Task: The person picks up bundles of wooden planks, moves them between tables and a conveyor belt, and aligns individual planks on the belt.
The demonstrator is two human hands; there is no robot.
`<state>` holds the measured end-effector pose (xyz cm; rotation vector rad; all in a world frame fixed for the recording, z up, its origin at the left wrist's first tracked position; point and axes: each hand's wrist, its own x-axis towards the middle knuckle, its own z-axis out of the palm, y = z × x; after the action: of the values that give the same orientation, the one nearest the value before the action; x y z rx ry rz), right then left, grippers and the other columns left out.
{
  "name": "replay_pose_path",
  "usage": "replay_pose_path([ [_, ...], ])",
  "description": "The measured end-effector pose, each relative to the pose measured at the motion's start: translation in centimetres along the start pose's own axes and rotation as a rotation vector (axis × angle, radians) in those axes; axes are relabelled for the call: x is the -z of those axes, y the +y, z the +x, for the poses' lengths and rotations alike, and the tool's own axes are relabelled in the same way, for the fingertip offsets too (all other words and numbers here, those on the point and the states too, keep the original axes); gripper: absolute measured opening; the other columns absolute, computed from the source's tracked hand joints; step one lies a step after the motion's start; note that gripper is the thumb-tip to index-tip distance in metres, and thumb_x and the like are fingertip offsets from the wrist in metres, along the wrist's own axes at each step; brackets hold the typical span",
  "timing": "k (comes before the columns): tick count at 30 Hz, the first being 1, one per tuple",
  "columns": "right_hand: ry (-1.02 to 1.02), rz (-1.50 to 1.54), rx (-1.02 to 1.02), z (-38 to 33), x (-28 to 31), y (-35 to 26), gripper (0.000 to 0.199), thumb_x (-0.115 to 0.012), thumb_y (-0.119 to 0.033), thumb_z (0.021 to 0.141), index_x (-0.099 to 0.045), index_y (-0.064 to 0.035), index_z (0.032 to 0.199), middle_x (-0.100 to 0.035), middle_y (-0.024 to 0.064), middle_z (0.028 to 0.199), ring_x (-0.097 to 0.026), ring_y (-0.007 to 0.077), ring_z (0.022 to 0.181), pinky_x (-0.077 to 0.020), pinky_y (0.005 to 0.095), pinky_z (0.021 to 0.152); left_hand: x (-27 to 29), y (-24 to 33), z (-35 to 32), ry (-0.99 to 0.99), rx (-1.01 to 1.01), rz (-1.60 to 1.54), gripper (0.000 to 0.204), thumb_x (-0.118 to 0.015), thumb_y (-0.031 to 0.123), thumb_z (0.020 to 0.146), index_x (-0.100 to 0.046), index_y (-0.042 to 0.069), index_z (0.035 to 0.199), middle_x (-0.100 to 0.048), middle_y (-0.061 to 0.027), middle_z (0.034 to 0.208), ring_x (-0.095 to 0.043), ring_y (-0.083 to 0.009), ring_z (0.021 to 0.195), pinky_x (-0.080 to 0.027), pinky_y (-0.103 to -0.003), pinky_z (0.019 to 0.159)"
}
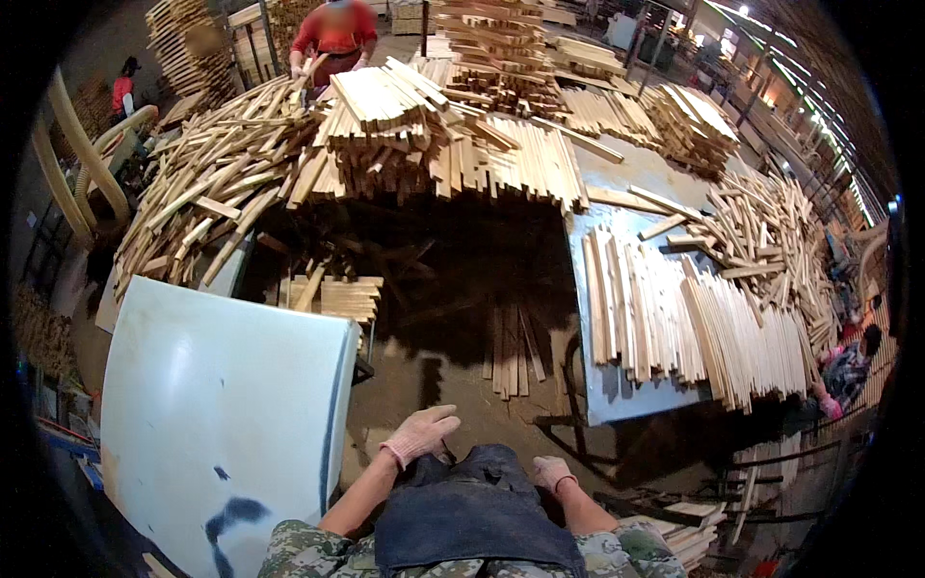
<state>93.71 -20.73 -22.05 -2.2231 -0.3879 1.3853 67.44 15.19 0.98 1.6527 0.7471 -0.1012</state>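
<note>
My left hand (424, 433) wears a pale knitted work glove and hangs in front of my dark apron (467, 525). Its fingers are stretched out toward the right, and nothing is in them. On the apron's other side, my right hand (552, 474), also gloved, is held low by my thigh. Its fingers look loosely apart and hold nothing that I can see. Neither hand touches wood. Nearest to the left hand is a light blue table (226, 385) with dark stains. Wooden strips (641, 313) lie side by side on a blue tabletop (626, 405) to the right.
A jumbled heap of strips (212, 183) and a neat stack (381, 106) lie ahead. Loose sticks (771, 226) cover the far right. More strips (515, 352) are on the floor between the tables. A person in red (335, 39) stands behind the heap; another person (848, 371) is at right.
</note>
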Motion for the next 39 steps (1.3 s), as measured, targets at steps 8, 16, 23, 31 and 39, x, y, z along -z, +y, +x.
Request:
replay_pose_path([
  [8,0.002,0.265,-0.057,7.4,1.9,-18.6,0.015,-0.061,-0.015,0.103,-0.061,-0.0071,0.09,-0.056,0.0037,0.077,-0.056,0.0231,0.065,-0.0454,0.0368,0.062,7.5,4.0,8.8,-0.022,-0.041,-0.048,0.068,-0.056,0.047,0.106,-0.056,-0.003,0.15,-0.057,-0.0228,0.156,-0.053,-0.035,0.146,-0.039,-0.04,0.123],
  [16,-0.02,0.255,0.202,19.4,8.5,-36.0,0.018,-0.068,-0.022,0.101,-0.061,-0.0096,0.09,-0.061,0.0033,0.082,-0.061,0.0215,0.07,-0.0478,0.0419,0.06,17.3,8.0,19.7,0.187,-0.02,-0.027,0.063,-0.055,0.045,0.106,-0.061,-0.003,0.146,-0.064,-0.019,0.149,-0.056,-0.0347,0.143,-0.042,-0.04,0.121],
  [23,-0.363,0.788,0.257,28.3,15.3,-60.9,0.016,-0.069,-0.024,0.104,-0.06,-0.0108,0.1,-0.052,-0.0034,0.082,-0.049,0.0112,0.066,-0.0411,0.0337,0.057,27.6,11.6,28.7,0.352,0.062,-0.601,0.067,-0.07,0.035,0.104,-0.052,-0.003,0.155,-0.067,-0.0186,0.143,-0.067,-0.0258,0.125,-0.051,-0.037,0.11],
  [31,-0.223,0.586,0.708,35.0,19.0,-86.7,0.044,-0.073,-0.036,0.101,-0.061,-0.0032,0.128,-0.063,0.0048,0.099,-0.056,0.0129,0.079,-0.048,0.0287,0.069,43.4,17.5,32.3,0.775,-0.087,-0.586,0.075,-0.071,0.035,0.101,-0.044,0.0,0.161,-0.053,-0.0215,0.159,-0.051,-0.0299,0.148,-0.039,-0.043,0.123],
  [39,-0.066,0.185,0.902,45.1,19.8,-102.6,0.085,-0.07,-0.047,0.102,-0.042,0.0097,0.158,-0.055,0.0255,0.154,-0.055,0.0288,0.141,-0.0422,0.035,0.118,61.1,18.2,42.0,0.933,-0.023,-0.243,0.085,-0.067,0.041,0.096,-0.041,-0.013,0.157,-0.056,-0.0331,0.151,-0.057,-0.0374,0.14,-0.044,-0.04,0.118],
])
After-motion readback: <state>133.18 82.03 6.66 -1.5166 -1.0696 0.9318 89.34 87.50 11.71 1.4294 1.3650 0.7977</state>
